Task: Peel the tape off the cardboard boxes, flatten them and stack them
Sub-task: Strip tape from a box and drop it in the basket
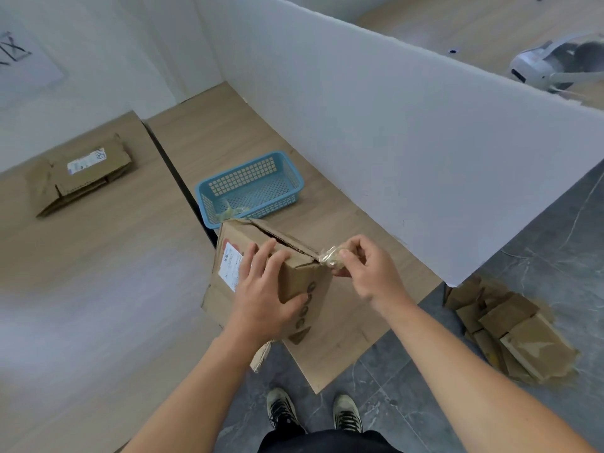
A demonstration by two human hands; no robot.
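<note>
A brown cardboard box (302, 279) with a white label stands at the near edge of the wooden table (98, 256), its top flaps partly open. My left hand (264, 295) grips the box's near top corner, fingers over the top and thumb on the side. My right hand (362, 269) pinches a crumpled strip of clear tape (330, 256) that is still stuck to the box's right top corner. A flattened cardboard box (78, 174) lies on the table at the far left.
A blue plastic basket (250, 188) holding a wad of tape sits just behind the box. A white partition (392, 142) runs along the right side. Several flattened boxes (510, 331) lie on the grey floor at right. My shoes (313, 413) show below.
</note>
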